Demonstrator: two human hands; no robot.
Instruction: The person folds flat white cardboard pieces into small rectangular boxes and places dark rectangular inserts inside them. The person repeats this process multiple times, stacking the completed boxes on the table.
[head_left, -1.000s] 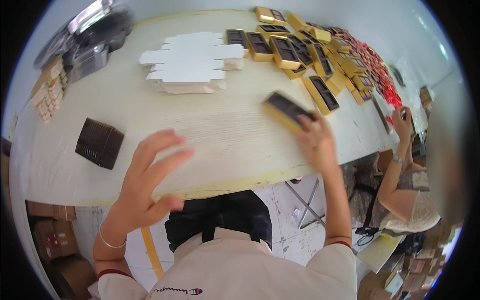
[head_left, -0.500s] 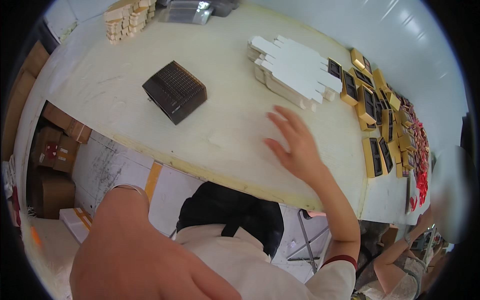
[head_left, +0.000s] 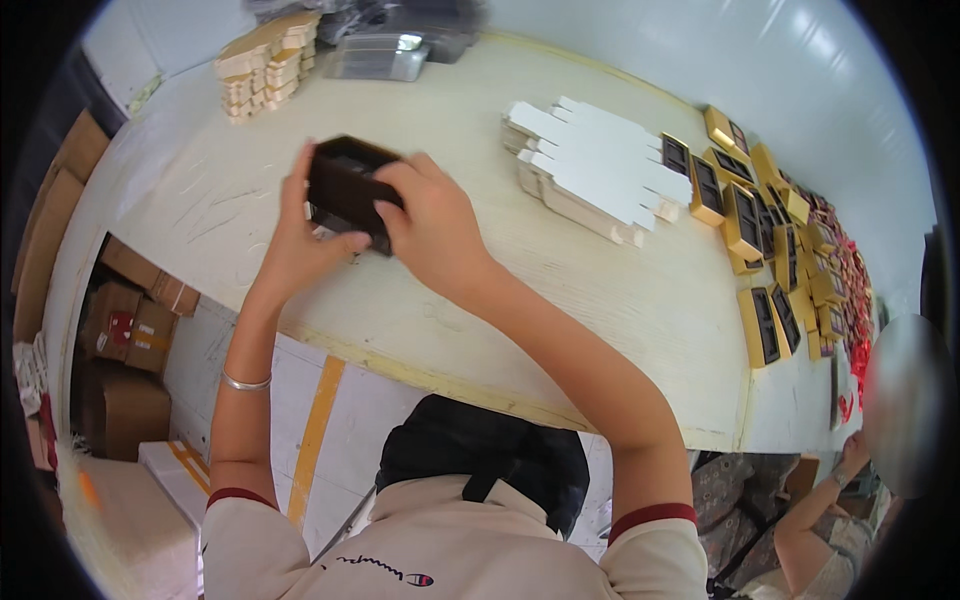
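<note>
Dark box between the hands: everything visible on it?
The dark box is blackish brown with straight edges, a flat near wall and what looks like an opening at its far side. Material looks like card; blur hides detail. It slants down rightward over the table. The left hand touches its left side, the right hand its right. Table contact: unclear.

Cream short-sleeved shirt (head_left: 450, 532), dark-red cuffs (head_left: 655, 515), dark chest lettering (head_left: 397, 573); silver bangle (head_left: 246, 384).

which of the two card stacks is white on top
The stack beside the gold boxes, right of the right hand. The other stack, beyond the left hand, has a tan top.
</note>
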